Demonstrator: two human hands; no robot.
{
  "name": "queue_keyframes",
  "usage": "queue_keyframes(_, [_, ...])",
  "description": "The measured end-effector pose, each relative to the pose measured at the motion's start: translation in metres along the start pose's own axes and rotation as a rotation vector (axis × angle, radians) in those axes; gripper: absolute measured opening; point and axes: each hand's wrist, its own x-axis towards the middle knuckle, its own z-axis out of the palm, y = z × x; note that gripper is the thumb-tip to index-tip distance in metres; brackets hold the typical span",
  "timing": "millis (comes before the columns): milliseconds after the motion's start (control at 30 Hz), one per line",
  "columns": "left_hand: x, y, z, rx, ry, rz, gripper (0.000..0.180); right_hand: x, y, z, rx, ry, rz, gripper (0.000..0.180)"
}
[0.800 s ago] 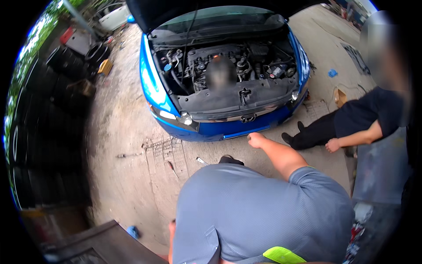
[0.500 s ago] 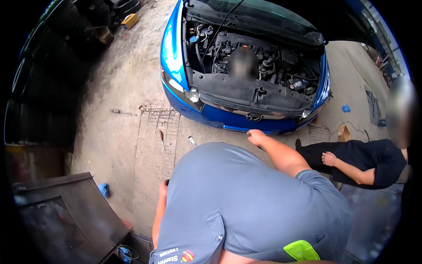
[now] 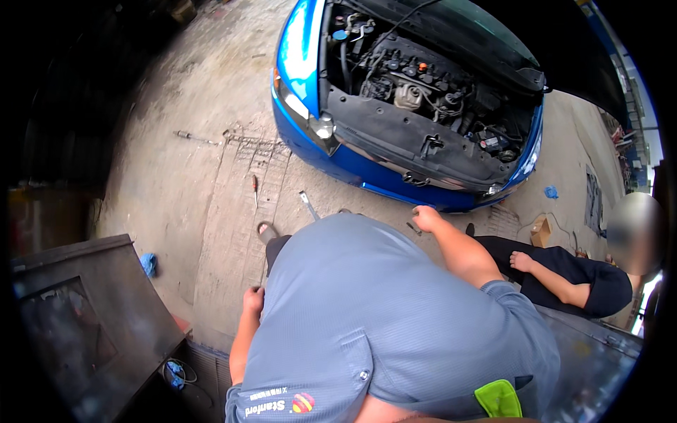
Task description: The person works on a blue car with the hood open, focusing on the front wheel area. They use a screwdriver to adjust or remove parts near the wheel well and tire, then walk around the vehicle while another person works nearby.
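My right hand (image 3: 424,218) hangs in front of the blue car's front bumper (image 3: 395,192), its fingers curled in. Whether anything is inside them is hidden. Beside it a small dark object (image 3: 414,228) shows against the floor. My left hand (image 3: 252,302) is low at my left side, next to my grey shirt, fingers curled and partly hidden; what it holds, if anything, cannot be made out. The car (image 3: 300,42) has its hood raised over the engine (image 3: 416,84). My foot in a sandal (image 3: 266,231) shows near the left hand.
On the floor lie a screwdriver (image 3: 255,192), a flat metal tool (image 3: 308,204), a long metal rod (image 3: 196,138) and a blue cloth (image 3: 148,264). A dark metal cabinet (image 3: 77,271) stands at left. At right another person (image 3: 564,278) in dark clothes is near a cardboard box (image 3: 541,231).
My view has turned and shifted, so the car sits farther right and tilted. My sandalled foot has come into view. My left hand shows more; the right stays by the bumper.
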Motion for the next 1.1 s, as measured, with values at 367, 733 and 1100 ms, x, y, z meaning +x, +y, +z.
queue_keyframes(367, [0.085,0.049,-0.135,-0.096,0.003,0.209,0.036,-0.006,-0.157,0.086,-0.040,0.082,-0.169,0.038])
queue_keyframes(733, [0.134,-0.085,-0.315,-0.247,0.084,-0.254,0.032,-0.086,-0.344,0.118,0.098,-0.023,-0.325,0.036])
queue_keyframes(1100, [0.133,0.007,-0.249,-0.072,-0.125,0.009,0.036,-0.102,-0.275,0.110,0.212,0.132,-0.067,0.037])
